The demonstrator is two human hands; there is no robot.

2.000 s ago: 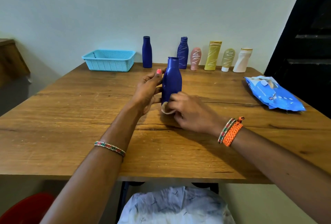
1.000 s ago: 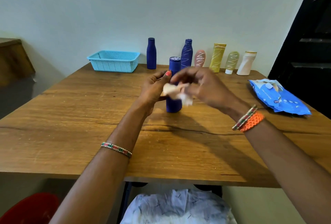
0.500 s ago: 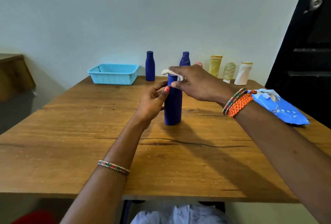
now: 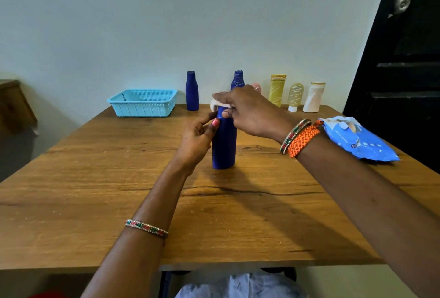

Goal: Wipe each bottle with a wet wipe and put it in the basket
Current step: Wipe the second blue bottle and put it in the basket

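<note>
One bottle: a dark blue bottle [image 4: 224,145] stood upright at frame centre on the wooden table [image 4: 95,190].
Left hand [image 4: 196,140]: fingers curled, steadying its neck.
Right hand [image 4: 247,109]: pinched a wet wipe [image 4: 214,103] over the cap, apparently.
Basket [image 4: 142,103]: upper left.

A dark blue bottle [image 4: 224,145] stands upright on the wooden table [image 4: 95,190]. The right hand [image 4: 250,112] pinches a wet wipe [image 4: 215,103] over its cap, thumb curled under at the neck. Just below that grip, the left hand [image 4: 196,139] touches the bottle's shoulder with its fingertips, though whether it truly clasps the bottle is hard to say. Beyond the grip, a light blue basket [image 4: 142,105] sits to the left.
</note>
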